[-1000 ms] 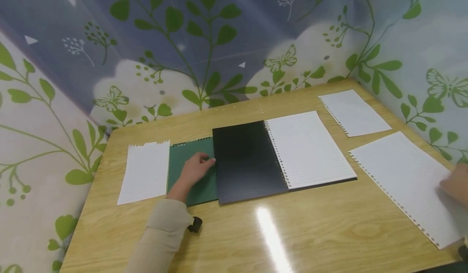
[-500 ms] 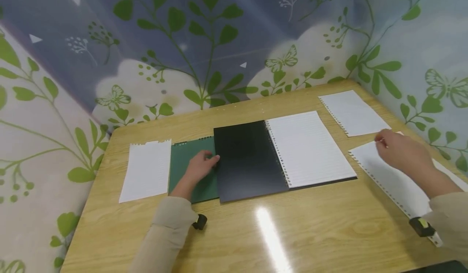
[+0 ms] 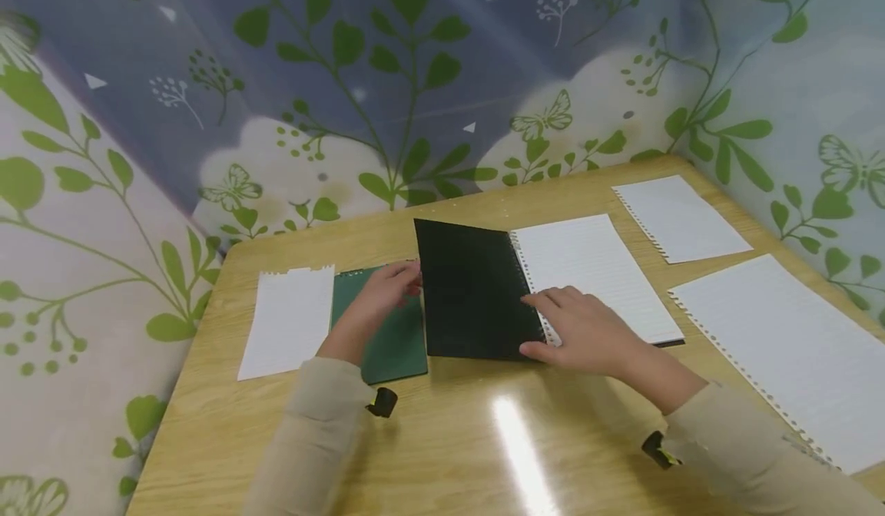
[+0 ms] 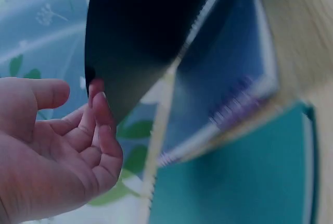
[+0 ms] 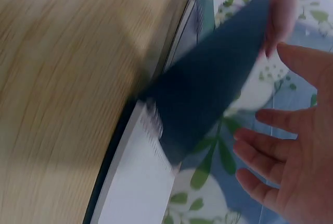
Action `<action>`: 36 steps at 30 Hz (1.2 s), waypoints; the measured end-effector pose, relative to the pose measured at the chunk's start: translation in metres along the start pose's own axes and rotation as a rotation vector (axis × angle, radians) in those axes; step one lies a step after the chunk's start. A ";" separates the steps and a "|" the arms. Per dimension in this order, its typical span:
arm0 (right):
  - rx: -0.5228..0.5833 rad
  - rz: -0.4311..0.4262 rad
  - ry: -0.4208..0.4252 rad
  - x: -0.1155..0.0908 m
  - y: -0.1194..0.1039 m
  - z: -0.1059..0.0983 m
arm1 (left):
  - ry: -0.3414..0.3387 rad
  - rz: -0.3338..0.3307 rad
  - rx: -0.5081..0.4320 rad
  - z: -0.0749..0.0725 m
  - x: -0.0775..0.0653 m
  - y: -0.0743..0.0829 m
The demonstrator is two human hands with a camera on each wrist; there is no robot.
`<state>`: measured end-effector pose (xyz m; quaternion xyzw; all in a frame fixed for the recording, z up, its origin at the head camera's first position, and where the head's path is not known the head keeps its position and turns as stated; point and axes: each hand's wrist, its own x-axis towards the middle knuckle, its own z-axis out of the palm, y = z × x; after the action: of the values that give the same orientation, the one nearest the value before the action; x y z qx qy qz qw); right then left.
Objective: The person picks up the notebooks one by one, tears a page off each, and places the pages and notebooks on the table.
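A spiral notebook lies opened, its black cover (image 3: pixel 470 289) raised at a slant off the table and its lined white page (image 3: pixel 588 262) to the right. At the cover's left edge is my left hand (image 3: pixel 387 289); in the left wrist view its fingertips (image 4: pixel 101 107) touch the lifted edge, thumb apart. My right hand (image 3: pixel 588 328) hovers over the binding, fingers spread, overlapping cover and page in the head view. The right wrist view shows its fingers (image 5: pixel 268 153) relaxed, with nothing between them. Partly beneath my left hand lies a green notebook (image 3: pixel 397 347).
A torn-edged white sheet (image 3: pixel 286 324) lies left of the green notebook. On the right are a smaller loose sheet (image 3: pixel 681 220) and a larger one (image 3: pixel 781 347) with punched edges. Patterned walls (image 3: pixel 442 78) border the wooden table (image 3: pixel 449 447) at the back and right.
The black cover has risen from flat to slanted as my left hand lifts its edge. My right hand has come from the large loose sheet at the right to above the binding.
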<state>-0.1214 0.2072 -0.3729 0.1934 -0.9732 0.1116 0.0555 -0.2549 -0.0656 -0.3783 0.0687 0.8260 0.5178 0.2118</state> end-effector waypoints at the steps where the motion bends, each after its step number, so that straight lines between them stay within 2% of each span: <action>1: -0.012 -0.006 0.000 0.002 -0.007 0.002 | -0.012 0.014 -0.009 0.001 0.000 0.005; 5: -0.080 0.017 0.011 0.011 -0.026 0.007 | -0.070 0.113 -0.030 0.012 0.002 0.028; 8: -0.108 0.061 0.037 0.016 -0.034 0.009 | -0.117 0.197 -0.008 0.023 0.002 0.043; 12: -0.075 0.134 0.094 0.020 -0.038 0.007 | -0.170 0.280 0.030 0.037 0.003 0.057; 17: 0.011 0.214 0.165 0.018 -0.037 0.001 | -0.224 0.351 0.095 0.054 0.012 0.065; 20: 0.060 0.255 0.164 0.013 -0.032 -0.006 | -0.254 0.370 0.129 0.068 0.020 0.066; 24: 0.084 0.295 0.189 0.003 -0.017 -0.021 | -0.287 0.371 0.246 0.093 0.035 0.061; 30: 0.156 0.305 0.342 -0.015 0.007 -0.027 | -0.307 0.359 0.445 0.128 0.055 0.040; 33: 0.179 0.333 0.419 -0.022 0.015 -0.024 | -0.300 0.349 0.538 0.137 0.057 0.033; 36: 0.183 0.366 0.479 -0.029 0.024 -0.023 | -0.286 0.374 0.629 0.145 0.058 0.032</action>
<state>-0.1030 0.2446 -0.3592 -0.0127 -0.9369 0.2493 0.2446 -0.2495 0.0876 -0.4202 0.3512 0.8798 0.2540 0.1954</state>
